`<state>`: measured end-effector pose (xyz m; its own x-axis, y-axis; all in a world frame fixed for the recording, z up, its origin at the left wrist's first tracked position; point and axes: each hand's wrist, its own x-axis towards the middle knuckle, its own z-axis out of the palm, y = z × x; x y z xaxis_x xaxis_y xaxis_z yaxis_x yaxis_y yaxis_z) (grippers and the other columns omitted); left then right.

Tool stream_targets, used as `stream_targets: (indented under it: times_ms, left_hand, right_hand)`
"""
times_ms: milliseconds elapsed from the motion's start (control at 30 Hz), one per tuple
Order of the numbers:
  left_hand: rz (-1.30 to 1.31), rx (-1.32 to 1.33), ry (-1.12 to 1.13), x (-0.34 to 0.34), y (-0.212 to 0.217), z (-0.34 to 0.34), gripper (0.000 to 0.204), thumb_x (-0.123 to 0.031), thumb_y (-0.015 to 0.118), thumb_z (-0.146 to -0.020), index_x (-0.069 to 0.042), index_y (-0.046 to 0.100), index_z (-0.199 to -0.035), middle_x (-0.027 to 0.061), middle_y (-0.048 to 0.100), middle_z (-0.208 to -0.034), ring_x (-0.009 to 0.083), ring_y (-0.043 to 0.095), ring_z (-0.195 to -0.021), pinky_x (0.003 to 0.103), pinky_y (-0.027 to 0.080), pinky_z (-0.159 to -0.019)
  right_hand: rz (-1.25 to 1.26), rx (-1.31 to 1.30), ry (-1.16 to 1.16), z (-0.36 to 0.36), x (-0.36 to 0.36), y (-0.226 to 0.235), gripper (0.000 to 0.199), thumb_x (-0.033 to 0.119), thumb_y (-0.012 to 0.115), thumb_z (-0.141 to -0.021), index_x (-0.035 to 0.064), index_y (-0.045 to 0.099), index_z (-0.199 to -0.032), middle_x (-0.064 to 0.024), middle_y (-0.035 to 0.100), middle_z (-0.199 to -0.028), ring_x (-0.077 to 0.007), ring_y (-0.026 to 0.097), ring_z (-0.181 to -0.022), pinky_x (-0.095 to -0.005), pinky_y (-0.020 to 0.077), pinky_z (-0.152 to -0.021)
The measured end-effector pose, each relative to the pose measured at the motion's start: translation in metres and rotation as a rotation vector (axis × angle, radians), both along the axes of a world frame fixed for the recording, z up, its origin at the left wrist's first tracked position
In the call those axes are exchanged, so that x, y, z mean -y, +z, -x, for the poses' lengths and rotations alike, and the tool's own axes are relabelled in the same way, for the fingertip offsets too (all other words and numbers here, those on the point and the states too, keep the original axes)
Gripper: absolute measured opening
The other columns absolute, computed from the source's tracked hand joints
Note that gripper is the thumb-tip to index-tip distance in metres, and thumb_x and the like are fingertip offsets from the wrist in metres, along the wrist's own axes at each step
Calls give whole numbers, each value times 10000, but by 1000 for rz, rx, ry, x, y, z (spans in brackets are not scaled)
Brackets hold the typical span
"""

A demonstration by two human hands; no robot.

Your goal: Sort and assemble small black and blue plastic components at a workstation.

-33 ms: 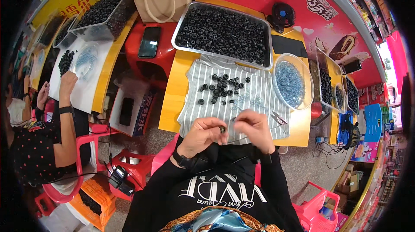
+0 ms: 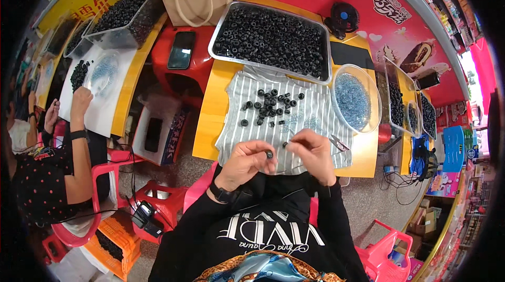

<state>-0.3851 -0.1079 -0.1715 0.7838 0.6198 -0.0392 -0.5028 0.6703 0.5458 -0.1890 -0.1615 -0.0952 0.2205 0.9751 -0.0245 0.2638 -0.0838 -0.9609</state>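
Observation:
My left hand (image 2: 246, 165) pinches a black ring-shaped part (image 2: 269, 154) between thumb and fingertips, over the near edge of a grey-and-white striped cloth (image 2: 236, 137). Close by on the right is my right hand (image 2: 314, 157), its fingers drawn together with a small black piece (image 2: 285, 145) at their tips. The two hands are apart. Beyond them, a loose group of black ring parts (image 2: 271, 104) lies on the cloth. Small clear beads (image 2: 313, 124) are scattered right of that group. A pair of small snips (image 2: 339, 144) rests at the cloth's right side.
A large clear tray (image 2: 213, 45) full of black rings stands at the back. Right of the cloth is a round tub (image 2: 377, 104) of pale blue beads. A phone (image 2: 181, 50) lies on a red stool (image 2: 163, 74). At left, another person's arm (image 2: 79, 150) reaches to a second table.
My right hand has lifted slightly away from the left one, and its fingers have shifted. The black ring part in my left hand sits a little higher and turned.

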Motion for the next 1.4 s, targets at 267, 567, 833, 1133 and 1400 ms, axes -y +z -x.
stream_targets:
  times_ms: [267,567,833,1133,1400]
  left_hand:
    - [123,109,104,-3,-11,-1,215,-82,604,-928,36,591,-1107,161,657,-1000,223,664,-826,316,543,-751]
    - [180,137,149,-2,-10,-2,212,-61,596,-926,39,608,-1113,145,652,-1008,214,641,-852,325,530,-792]
    - [191,130,150,-3,-10,-2,207,-54,594,-924,42,610,-1106,157,655,-987,221,643,-824,319,529,-778]
    - [184,130,144,-1,-12,-3,213,-52,597,-923,45,611,-1111,156,662,-982,220,645,-817,311,527,-766]
    - [163,81,134,-3,-3,-3,251,-53,584,-932,57,586,-1159,140,656,-972,195,644,-823,285,526,-764]
  right_hand:
    - [-22,811,186,3,-1,-17,122,116,676,-789,30,616,-851,-150,574,-781,-349,604,-673,-439,472,-595]
    - [-69,596,122,21,-26,-12,126,69,667,-787,8,589,-865,-188,588,-806,-407,594,-725,-462,465,-616]
    - [-141,831,-17,33,-45,-19,101,79,681,-761,23,618,-818,-155,540,-820,-373,584,-737,-453,461,-594]
    - [-141,1061,60,40,-46,-19,133,111,696,-749,33,589,-741,-128,509,-791,-338,566,-741,-438,444,-588]
    - [-81,865,108,21,-2,-23,128,76,693,-725,42,626,-829,-130,525,-791,-344,585,-707,-442,460,-581]
